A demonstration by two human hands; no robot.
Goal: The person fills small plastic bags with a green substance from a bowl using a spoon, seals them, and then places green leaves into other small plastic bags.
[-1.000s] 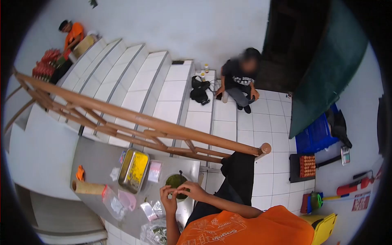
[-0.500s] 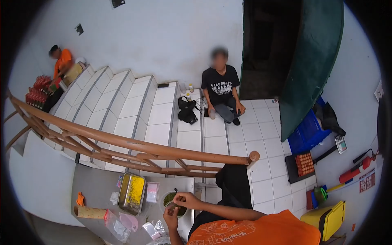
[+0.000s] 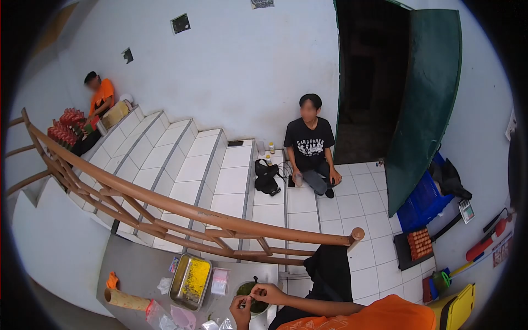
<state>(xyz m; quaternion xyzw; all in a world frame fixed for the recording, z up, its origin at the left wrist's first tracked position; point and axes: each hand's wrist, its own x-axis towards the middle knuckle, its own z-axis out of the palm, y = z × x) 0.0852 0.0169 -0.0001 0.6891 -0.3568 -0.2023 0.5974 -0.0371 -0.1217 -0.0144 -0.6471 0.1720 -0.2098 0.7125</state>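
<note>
A small piece (image 3: 249, 299) (too tiny to identify) is sitting pinched between my fingertips (image 3: 244, 302) — just above the upright bowl (image 3: 238, 288) of dark green mix.

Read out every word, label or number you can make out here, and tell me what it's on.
"GANG": white print on the seated person's black T-shirt. Only this first word reads, and the rest is blurred.
Wall papers: too small to read.
Red sheet on the right wall: blurred, unreadable.
Pink packet on the table: no legible print.
</note>
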